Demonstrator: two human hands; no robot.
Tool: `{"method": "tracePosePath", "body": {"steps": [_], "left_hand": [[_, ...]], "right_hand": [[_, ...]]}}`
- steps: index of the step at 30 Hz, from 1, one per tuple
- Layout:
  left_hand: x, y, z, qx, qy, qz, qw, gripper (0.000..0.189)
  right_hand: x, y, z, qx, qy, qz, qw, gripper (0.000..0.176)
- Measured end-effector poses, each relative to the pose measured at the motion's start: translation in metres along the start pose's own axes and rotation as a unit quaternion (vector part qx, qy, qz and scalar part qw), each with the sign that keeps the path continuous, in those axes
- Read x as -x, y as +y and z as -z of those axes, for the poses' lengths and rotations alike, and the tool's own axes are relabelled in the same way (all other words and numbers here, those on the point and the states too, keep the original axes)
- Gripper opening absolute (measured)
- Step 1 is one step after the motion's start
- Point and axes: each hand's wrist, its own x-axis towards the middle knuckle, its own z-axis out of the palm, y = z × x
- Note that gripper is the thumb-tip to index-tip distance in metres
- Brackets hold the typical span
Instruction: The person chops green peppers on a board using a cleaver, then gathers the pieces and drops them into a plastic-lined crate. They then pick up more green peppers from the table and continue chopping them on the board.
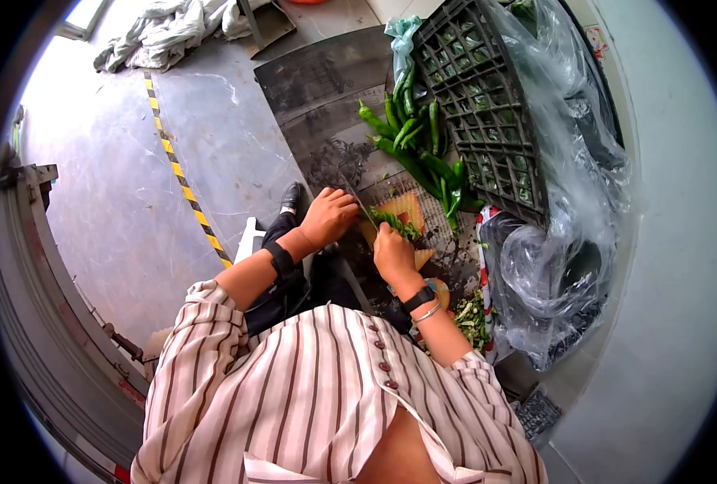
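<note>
**Striped shirt (318, 379) in front, two hands bent over cut greens (397, 224)**

The shirt with brown buttons is nearest; beyond it both forearms reach over a dark, stained sheet (294, 89) on the floor. The right hand (395, 252) is closed, seemingly around the hidden handle of a knife (366, 208), whose thin blade points away. The left hand (331, 216) has bent fingers by this blade; whether they grip something, I cannot tell. The cut greens lie just beside the right hand, above an orange-yellow patch (411, 208).

I judge that the cutting is partly done. Light green chopped pieces (473, 319) are heaped near the right forearm, but a good number of long green peppers (411, 165) are whole, loose beyond the hands, next to the tilted black crate (541, 181). More green shows through its grid, so the uncut amount is not possible to count. A pale green bag (404, 36) touches the peppers' far end, and clear plastic (592, 185) is bunched behind the crate.

About writing: the sheet carries a faint print, and a small sticker (596, 40) on the wall side has reddish marks. Neither can be read, and I find no brand.
</note>
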Motion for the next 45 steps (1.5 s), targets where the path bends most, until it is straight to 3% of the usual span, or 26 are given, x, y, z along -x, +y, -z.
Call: {"method": "tracePosePath", "body": {"steps": [7, 10, 24, 32, 36, 39, 45], "left_hand": [[0.001, 0.004, 0.002, -0.014, 0.009, 0.004, 1.000, 0.014], [0.003, 0.004, 0.001, -0.018, 0.005, 0.006, 1.000, 0.014], [0.002, 0.002, -0.002, -0.008, 0.021, 0.003, 1.000, 0.012], [0.001, 0.004, -0.001, -0.013, 0.025, 0.002, 1.000, 0.012], [0.002, 0.003, -0.002, -0.003, 0.041, 0.000, 0.999, 0.013], [0.003, 0.003, -0.006, -0.009, 0.051, 0.000, 0.999, 0.012], [0.004, 0.001, -0.006, -0.014, 0.028, 0.002, 1.000, 0.013]], "right_hand": [[-0.007, 0.011, 0.014, -0.104, 0.066, -0.051, 0.991, 0.017], [0.008, 0.010, 0.023, -0.086, 0.049, 0.009, 0.995, 0.016], [0.005, 0.002, 0.020, -0.051, -0.034, 0.008, 0.998, 0.013], [-0.012, 0.007, 0.002, -0.142, 0.065, -0.034, 0.987, 0.017], [-0.001, 0.010, 0.022, -0.121, 0.073, 0.025, 0.990, 0.017], [0.014, 0.004, 0.035, -0.107, 0.005, 0.015, 0.994, 0.016], [0.015, 0.002, 0.034, -0.090, -0.037, 0.000, 0.995, 0.016]]}}
